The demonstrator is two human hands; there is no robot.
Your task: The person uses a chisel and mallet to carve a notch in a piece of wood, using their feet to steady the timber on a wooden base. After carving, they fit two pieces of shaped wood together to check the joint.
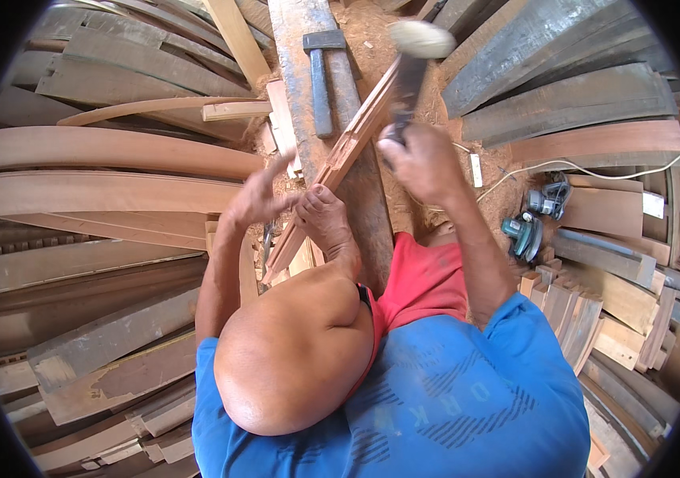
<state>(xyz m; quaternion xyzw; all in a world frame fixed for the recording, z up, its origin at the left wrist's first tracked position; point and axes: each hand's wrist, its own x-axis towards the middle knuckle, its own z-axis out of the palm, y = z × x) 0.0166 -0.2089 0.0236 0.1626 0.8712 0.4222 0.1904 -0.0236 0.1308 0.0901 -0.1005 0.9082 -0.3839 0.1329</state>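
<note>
A long, narrow reddish wooden piece with cut slots lies diagonally over a worn thick plank, my bare foot pressed on it. My right hand grips the dark handle of a mallet, whose pale head is blurred above the wood's upper end. My left hand is open beside the wood, left of my foot, fingers spread and slightly blurred. A hammer with a blue-grey handle and dark head lies on the plank's upper part. A metal tool is partly visible below my left hand.
Stacked boards crowd the left, and more boards the right. Two green power tools sit at the right, near a white power strip and a pale cable. Sawdust and offcuts lie around the plank.
</note>
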